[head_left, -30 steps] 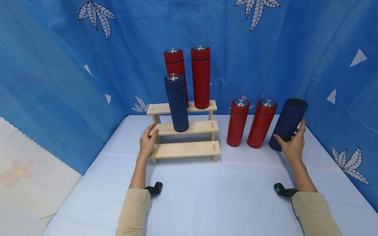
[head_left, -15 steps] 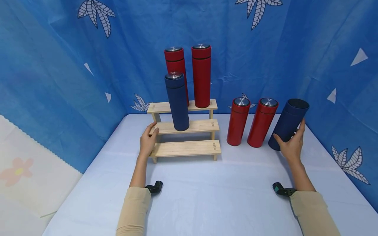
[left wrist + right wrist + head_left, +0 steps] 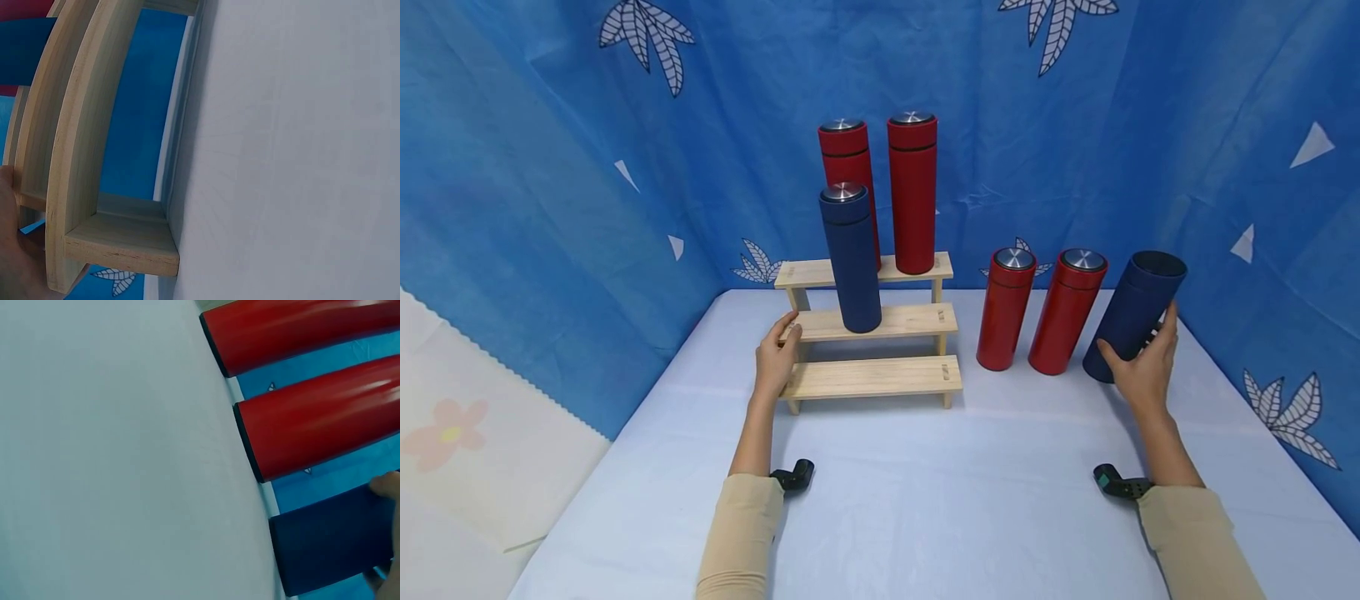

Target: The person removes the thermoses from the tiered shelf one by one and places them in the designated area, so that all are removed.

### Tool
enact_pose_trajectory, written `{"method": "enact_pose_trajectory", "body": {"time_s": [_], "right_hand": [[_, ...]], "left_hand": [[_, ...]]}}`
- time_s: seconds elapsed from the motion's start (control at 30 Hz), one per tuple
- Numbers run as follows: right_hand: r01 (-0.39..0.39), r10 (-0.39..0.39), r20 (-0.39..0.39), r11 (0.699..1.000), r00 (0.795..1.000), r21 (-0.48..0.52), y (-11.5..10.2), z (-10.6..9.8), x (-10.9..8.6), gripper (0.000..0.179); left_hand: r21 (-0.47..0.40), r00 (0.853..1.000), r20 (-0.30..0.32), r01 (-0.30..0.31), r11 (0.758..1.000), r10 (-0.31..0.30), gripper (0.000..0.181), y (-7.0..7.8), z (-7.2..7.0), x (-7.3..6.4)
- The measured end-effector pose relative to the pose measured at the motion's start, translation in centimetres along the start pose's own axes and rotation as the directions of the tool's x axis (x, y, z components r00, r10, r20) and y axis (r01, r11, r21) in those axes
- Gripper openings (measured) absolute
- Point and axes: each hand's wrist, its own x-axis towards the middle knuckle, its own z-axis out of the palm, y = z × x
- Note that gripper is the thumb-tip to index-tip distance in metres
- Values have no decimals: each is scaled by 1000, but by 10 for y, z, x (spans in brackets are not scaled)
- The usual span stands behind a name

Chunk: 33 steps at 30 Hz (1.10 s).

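Observation:
In the head view my right hand [image 3: 1145, 371] grips a dark blue bottle [image 3: 1133, 310] at the far right, thumb on its near side. The bottle stands on the table with a dark top end, without the silver disc seen on the others. My left hand [image 3: 777, 357] holds the left end of a three-step wooden stand [image 3: 880, 379] at its middle step. On that step stands a blue thermos [image 3: 852, 267] with a silver-topped lid. Two red thermoses, the left one [image 3: 844, 154] partly hidden and the right one [image 3: 913, 200], stand on the top step.
Beside the held bottle, a red thermos [image 3: 1060, 321] and another red thermos [image 3: 1003, 312] stand on the white-covered table [image 3: 955, 492]. Blue patterned cloth [image 3: 760, 125] hangs behind and along the sides. The stand's lowest step [image 3: 81, 144] faces the left wrist camera.

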Motion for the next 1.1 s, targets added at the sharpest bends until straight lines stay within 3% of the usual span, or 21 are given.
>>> {"method": "enact_pose_trajectory", "body": {"time_s": [0.13, 0.23, 0.37, 0.47, 0.53, 0.67, 0.77, 0.9, 1.1], "right_hand": [[59, -59, -69, 998, 996, -7, -11, -3, 4, 97], [137, -146, -137, 988, 980, -77, -24, -6, 7, 87], [229, -274, -250, 954, 929, -193, -49, -7, 12, 70], [281, -325, -302, 943, 896, -181, -75, -5, 14, 61], [310, -335, -289, 942, 897, -128, -92, -1, 12, 57], [333, -321, -209, 943, 924, 23, -128, 17, 3, 54], [354, -333, -157, 926, 930, 131, -156, 37, 0, 53], [420, -409, -98, 874, 907, 243, -194, 66, -4, 54], [520, -532, -80, 767, 843, 376, -237, 114, -10, 58]], "left_hand": [[-6, 1000, -4, 1, 1000, -1, 48, 1, 0, 0], [-10, 1000, -5, 6, 1000, -6, 48, 1, 0, -1], [-6, 1000, -10, 6, 1000, -6, 47, 1, -1, -1], [-8, 1000, -15, 8, 1000, -8, 45, 1, -1, -1], [-5, 1000, -16, 9, 1000, -9, 45, 1, 0, -1], [3, 1000, -17, 5, 1000, -5, 45, 1, 0, 0], [6, 1000, -18, -3, 1000, 3, 47, 1, 0, 1], [3, 1000, -20, -2, 1000, 2, 47, 0, 0, 0], [-4, 999, -41, -4, 1000, 4, 46, -1, 1, -2]]}}
